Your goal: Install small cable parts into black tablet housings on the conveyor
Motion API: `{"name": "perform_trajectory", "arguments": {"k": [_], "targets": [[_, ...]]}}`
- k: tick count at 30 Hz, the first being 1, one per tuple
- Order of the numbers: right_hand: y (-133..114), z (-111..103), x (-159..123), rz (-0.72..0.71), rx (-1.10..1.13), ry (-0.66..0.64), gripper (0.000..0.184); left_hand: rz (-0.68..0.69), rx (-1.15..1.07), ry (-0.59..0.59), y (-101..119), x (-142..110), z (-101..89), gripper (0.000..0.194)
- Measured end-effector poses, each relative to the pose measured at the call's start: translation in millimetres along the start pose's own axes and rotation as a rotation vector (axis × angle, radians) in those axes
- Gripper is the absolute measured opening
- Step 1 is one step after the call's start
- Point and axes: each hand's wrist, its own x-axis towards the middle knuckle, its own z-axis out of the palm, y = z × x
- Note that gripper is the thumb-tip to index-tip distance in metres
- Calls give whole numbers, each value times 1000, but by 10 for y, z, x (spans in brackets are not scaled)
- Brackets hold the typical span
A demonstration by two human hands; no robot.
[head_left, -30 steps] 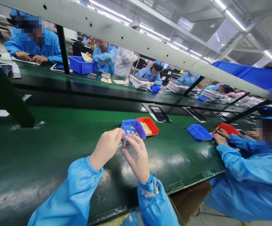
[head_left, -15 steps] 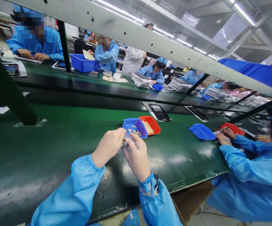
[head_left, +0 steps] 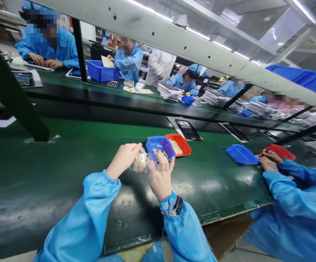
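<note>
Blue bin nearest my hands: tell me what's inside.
In the blue bin, small tan pieces lie scattered. The right hand covers part of its near side, so whatever lies behind that hand cannot be seen.

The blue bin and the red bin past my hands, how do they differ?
The blue bin stands left of the red bin. The blue bin shows plenty of bare bottom; the red bin's bottom looks mostly covered by pale pieces. Both are open-topped, on the green bench.
</note>
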Motion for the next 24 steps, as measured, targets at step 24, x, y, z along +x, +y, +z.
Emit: {"name": "perform_trajectory", "arguments": {"k": [24], "targets": [[863, 490, 409, 567, -204, -598, 19, -223, 253, 341, -1284, 194, -316, 37]]}}
